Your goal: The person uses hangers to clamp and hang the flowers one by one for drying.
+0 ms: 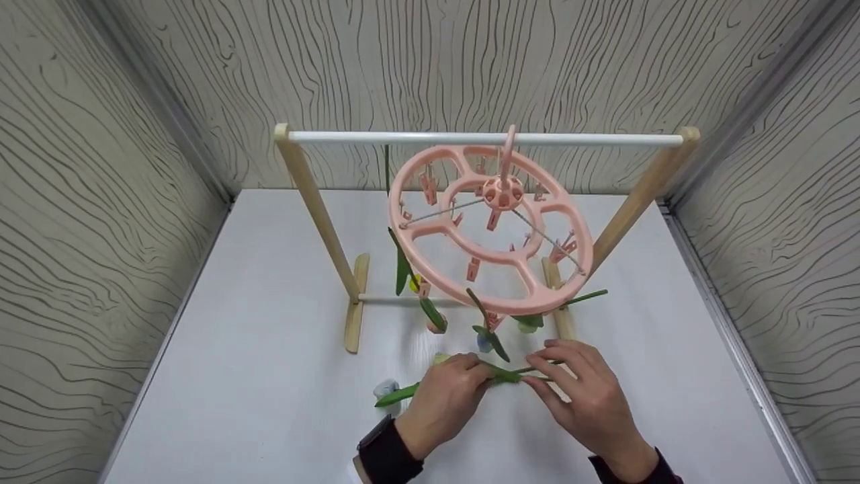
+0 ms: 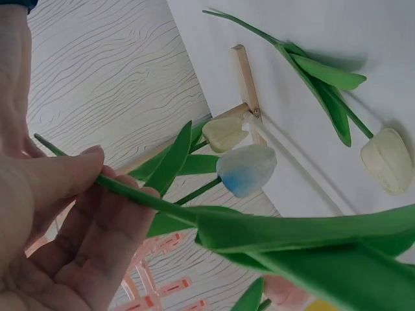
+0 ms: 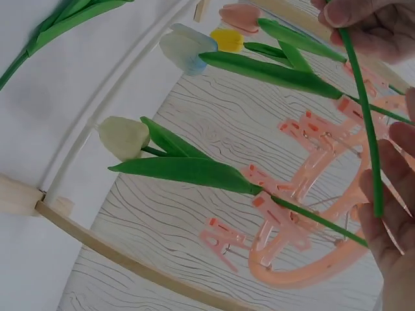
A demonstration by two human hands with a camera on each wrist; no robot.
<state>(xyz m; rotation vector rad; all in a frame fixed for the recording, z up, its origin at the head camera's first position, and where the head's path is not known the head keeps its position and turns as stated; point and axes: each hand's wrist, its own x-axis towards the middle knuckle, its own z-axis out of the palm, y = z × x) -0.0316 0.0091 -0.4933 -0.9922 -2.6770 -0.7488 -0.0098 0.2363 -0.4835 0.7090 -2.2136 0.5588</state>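
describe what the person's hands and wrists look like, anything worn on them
Both hands are ungloved. The left hand has a wide black band round its wrist, with a whitish sleeve edge behind it. The right hand has black wristwear; whether band or cuff is unclear.

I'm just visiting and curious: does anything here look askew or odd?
Yes. The pink clip hanger looks tilted beneath the white bar, its near right side seemingly lower. The clipped blue-and-white tulip hangs bloom-down, unusual for a flower. I see no spill or damage.
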